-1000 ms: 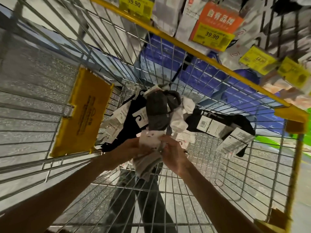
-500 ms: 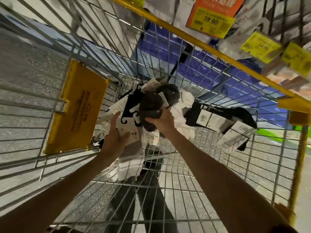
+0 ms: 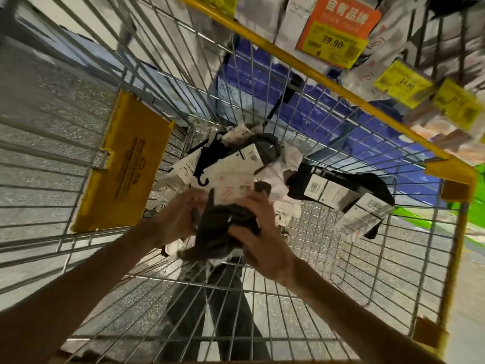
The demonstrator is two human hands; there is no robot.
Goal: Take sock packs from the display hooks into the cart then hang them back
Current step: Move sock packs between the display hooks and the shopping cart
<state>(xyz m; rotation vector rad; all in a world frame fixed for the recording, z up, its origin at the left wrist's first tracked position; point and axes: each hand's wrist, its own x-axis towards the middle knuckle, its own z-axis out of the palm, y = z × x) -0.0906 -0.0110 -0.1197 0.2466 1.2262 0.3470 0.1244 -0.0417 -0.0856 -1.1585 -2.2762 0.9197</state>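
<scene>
Holding a dark sock pack (image 3: 225, 227) between both hands, the person has it low inside the cart (image 3: 315, 72), just in front of the heap of other packs (image 3: 236, 164) lying at the far end of the wire floor. The right hand (image 3: 259, 237) has its fingers (image 3: 250, 202) curled over the top of the pack, onto the white card. The left hand (image 3: 178, 219) grips the pack's left side, though blur hides exactly how its fingers lie.

Judging from the pile in the cart, this looks like the hanging-back part of the task. To do it well, find the plastic hanger at the head of the card and pinch there, so the socks hang straight below. Shake loose any neighbour that clings before lifting. Bring the pack up over the yellow rim without catching the wires, and match it to its own price row.

An orange sign (image 3: 336, 30) above the rim reads 自有品牌, with 39.90 on its yellow tag. A second yellow tag (image 3: 404, 85) further right reads 14.90. The black pack (image 3: 338, 187) lying to the right shows barcodes on its card. The yellow panel (image 3: 126, 164) on the cart's side carries dark print too blurred to read.
</scene>
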